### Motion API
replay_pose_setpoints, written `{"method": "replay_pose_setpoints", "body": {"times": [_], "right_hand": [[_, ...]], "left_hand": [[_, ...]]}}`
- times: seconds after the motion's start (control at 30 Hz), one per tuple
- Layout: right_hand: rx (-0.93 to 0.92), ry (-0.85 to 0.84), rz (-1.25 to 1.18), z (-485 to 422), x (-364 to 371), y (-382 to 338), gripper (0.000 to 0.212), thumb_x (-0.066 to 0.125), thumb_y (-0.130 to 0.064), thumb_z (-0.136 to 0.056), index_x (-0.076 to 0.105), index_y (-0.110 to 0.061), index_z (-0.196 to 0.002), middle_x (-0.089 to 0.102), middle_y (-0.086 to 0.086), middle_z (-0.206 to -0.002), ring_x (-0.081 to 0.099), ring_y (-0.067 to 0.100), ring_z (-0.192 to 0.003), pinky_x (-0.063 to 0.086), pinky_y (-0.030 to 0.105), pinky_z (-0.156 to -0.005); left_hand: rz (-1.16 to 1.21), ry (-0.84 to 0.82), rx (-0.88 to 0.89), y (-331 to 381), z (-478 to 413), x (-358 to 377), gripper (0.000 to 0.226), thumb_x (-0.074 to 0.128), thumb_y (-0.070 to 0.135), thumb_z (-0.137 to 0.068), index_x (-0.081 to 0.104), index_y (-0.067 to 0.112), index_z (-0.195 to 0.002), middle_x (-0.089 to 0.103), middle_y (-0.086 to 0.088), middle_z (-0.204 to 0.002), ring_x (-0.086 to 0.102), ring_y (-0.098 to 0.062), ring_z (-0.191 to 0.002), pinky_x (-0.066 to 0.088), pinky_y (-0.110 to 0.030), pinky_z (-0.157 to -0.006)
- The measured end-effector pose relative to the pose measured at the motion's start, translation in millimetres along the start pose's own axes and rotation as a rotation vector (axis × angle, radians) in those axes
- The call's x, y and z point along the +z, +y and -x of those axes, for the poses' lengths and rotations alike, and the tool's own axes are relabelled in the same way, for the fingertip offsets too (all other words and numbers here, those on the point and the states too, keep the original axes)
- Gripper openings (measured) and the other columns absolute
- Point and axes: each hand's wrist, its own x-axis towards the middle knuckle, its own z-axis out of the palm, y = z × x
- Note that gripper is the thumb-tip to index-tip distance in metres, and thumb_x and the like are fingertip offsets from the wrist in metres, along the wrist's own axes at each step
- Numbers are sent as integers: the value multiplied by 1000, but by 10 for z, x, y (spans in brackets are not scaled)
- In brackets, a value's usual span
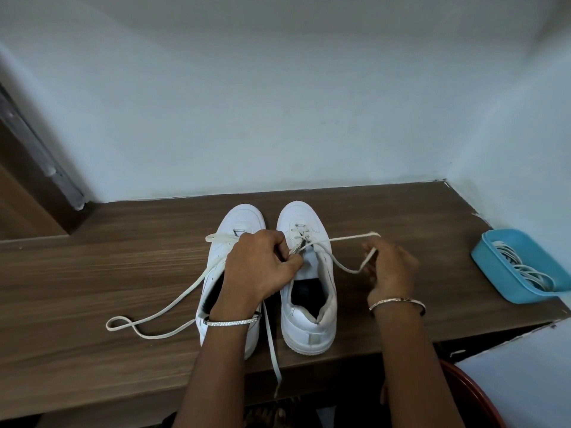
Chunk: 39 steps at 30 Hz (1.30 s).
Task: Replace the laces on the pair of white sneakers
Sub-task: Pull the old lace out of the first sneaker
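Sneakers: two white low-top sneakers stand side by side, toes pointing to the wall, on a dark wooden shelf (92,273); the left sneaker (238,223) and the right sneaker (309,316) are just apart.
Laces: two cream flat laces show on the shoes. The left sneaker's lace (160,313) trails loose across the wood to the left and ends in a loop, with another strand hanging over the front edge between the shoes. The right sneaker's lace (343,268) is threaded through the lowest eyelets near the toe.
Left hand: the left hand (259,267) is closed, fingertips pinching a lace end at the right sneaker's eyelets.
Right hand: the right hand (392,267), just right of the shoe, is curled, fingers holding the other lace end taut.
Bracelets: two, one on each wrist.
Tray: one blue plastic tray (494,267) at the right end holds a bundle of white laces (522,267); their number cannot be counted.
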Motion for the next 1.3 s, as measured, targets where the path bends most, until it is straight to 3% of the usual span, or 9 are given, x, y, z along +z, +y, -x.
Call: {"method": "replay_pose_setpoints", "body": {"times": [0.1,0.27,0.43,0.57,0.8,1.0,1.17,1.23,1.3], "right_hand": [[-214,-22,251,-15,-4,60,17,73,-8,-79,69,-17,-92,69,3,-90,62,16,-77,49,31,-71],[-831,-436,587,224,98,-6,26,72,-25,-69,70,-36,-93,64,-13,-107,57,12,-107,43,30,-90],[-951,-513,865,293,192,121,16,75,-34,-73,74,-34,-89,60,-20,-111,47,10,-114,29,31,-90],[-1044,-442,826,269,193,153,9,79,-30,-77,71,-34,-80,68,-18,-95,55,10,-105,40,39,-87],[-471,-220,101,235,146,-13,13,75,-4,-83,71,-16,-80,73,0,-77,64,6,-67,49,22,-63],[29,61,-148,-44,-80,-54,4,70,-11,-88,66,-14,-89,72,3,-78,63,9,-66,48,26,-61],[-189,97,268,-67,-85,33,34,71,-23,-77,63,-19,-110,66,2,-107,62,16,-86,51,30,-72],[-381,15,478,18,-29,36,46,68,-39,-65,59,-32,-109,62,-5,-116,60,19,-106,52,44,-91],[-541,-163,500,111,44,6,34,69,-47,-65,64,-36,-96,62,-15,-109,58,16,-108,52,47,-93]], "left_hand": [[-6,-3,-10,5,-4,1,21,56,44,-61,56,24,-54,61,11,-49,64,-12,-57,56,-36,-62],[-6,-7,-3,12,-8,-7,24,53,48,-59,56,24,-54,61,11,-50,64,-12,-58,56,-37,-63],[-14,-6,13,6,-11,-8,24,55,48,-61,57,24,-55,61,10,-49,64,-11,-57,55,-37,-62],[-1,-6,13,13,-7,-16,25,55,47,-62,56,23,-55,61,9,-48,63,-10,-54,55,-37,-62],[-5,-19,-8,10,0,-14,22,58,45,-62,56,24,-55,61,10,-49,63,-10,-56,55,-34,-61],[-14,-20,-27,9,3,-6,22,58,45,-61,59,24,-58,63,13,-52,63,-6,-55,55,-31,-60],[-16,-27,-35,34,3,-7,22,58,44,-60,58,23,-56,62,12,-51,63,-8,-56,55,-33,-61],[-26,-36,-31,48,3,-18,22,58,44,-60,58,22,-56,62,11,-51,63,-8,-57,54,-33,-60],[-40,-59,-24,58,7,-28,22,58,45,-59,58,23,-57,62,11,-53,62,-8,-58,53,-30,-60]]}}
